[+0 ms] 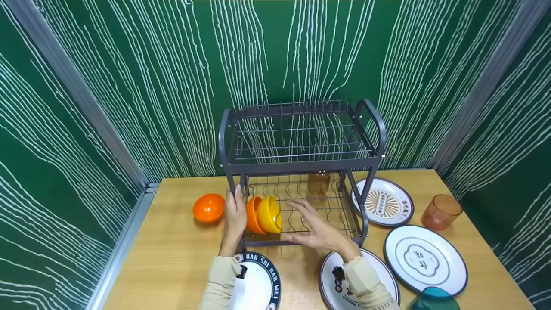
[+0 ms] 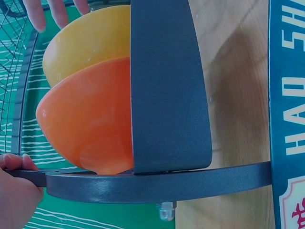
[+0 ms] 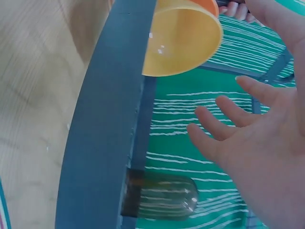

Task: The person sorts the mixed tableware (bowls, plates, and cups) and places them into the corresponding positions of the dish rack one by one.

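Note:
A dark two-tier dish rack (image 1: 301,165) stands on the table. On its lower tier, at the left end, an orange bowl (image 1: 253,217) and a yellow bowl (image 1: 267,215) stand tilted on their sides, nested together. My left hand (image 1: 234,217) grips the rack's left side frame; in the left wrist view its fingers (image 2: 19,161) curl over the dark bar. To the right of the yellow bowl, my right hand (image 1: 320,232) reaches over the lower tier with spread fingers and holds nothing. A brown see-through cup (image 3: 167,195) sits toward the lower tier's back right.
Another orange bowl (image 1: 208,208) lies left of the rack. A dark-rimmed plate (image 1: 256,282) and a white plate (image 1: 357,280) lie in front, partly under my forearms. At right are a patterned plate (image 1: 383,201), a large plate (image 1: 426,258), an orange cup (image 1: 442,212) and a teal cup (image 1: 434,299).

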Tool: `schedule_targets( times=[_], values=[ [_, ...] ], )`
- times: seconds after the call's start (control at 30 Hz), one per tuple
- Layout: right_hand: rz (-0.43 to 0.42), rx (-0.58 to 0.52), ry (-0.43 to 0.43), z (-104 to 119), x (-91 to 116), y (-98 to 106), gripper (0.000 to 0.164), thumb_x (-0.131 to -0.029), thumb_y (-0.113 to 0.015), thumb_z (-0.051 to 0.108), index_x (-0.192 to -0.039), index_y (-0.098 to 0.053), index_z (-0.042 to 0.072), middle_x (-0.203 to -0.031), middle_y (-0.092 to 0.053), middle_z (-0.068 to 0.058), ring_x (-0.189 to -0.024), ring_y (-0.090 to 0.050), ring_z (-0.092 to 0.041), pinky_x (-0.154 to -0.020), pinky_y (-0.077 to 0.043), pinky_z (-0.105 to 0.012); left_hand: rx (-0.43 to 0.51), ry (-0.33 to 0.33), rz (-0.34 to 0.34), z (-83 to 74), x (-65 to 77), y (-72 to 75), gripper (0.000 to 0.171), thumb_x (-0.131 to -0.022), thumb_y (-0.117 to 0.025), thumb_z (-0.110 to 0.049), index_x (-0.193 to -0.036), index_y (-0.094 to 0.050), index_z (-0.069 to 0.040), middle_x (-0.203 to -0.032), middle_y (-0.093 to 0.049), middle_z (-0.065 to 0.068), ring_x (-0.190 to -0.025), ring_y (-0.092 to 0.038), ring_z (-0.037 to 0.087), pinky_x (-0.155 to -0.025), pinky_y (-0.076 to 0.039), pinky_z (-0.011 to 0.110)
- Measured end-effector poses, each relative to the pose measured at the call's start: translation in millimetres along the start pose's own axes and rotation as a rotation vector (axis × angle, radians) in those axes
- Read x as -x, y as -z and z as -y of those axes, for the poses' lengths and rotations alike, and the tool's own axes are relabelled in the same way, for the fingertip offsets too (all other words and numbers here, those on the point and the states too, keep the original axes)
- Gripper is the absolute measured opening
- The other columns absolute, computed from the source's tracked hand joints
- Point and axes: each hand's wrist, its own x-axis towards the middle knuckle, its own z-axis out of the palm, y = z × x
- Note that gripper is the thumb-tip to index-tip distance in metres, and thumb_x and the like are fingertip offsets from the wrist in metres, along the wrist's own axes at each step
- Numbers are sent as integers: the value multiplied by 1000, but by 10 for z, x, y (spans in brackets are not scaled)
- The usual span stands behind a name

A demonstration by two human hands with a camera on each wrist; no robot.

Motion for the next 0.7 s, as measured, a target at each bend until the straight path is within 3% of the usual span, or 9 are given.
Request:
schedule_targets(
  times=[0.2,0.47,0.7],
  values=[
    [-40,55,-2,140,298,120,81,-82,-71,42,-148,-29,22,-151,-26,-4,-134,-33,-28,-100,-35,-59,-4,13,16,-6,-8,15,15,-102,-39,-9,-102,-50,1,-68,-37,1,-58,-35,13,-53,-29,25],
    [-161,111,18,207,638,251,79,-80,-74,39,-145,-36,15,-148,-33,-4,-132,-37,-24,-100,-37,-57,11,28,23,12,-32,24,15,-103,-38,-11,-100,-50,-2,-69,-38,1,-59,-35,13,-53,-29,25],
    [-229,152,-29,235,1007,318,81,-76,-80,31,-145,-38,21,-146,-36,-2,-131,-36,-24,-98,-36,-58,-6,20,28,10,-9,16,14,-102,-38,-9,-102,-51,-2,-68,-39,1,-58,-36,13,-53,-30,25]
  ],
)
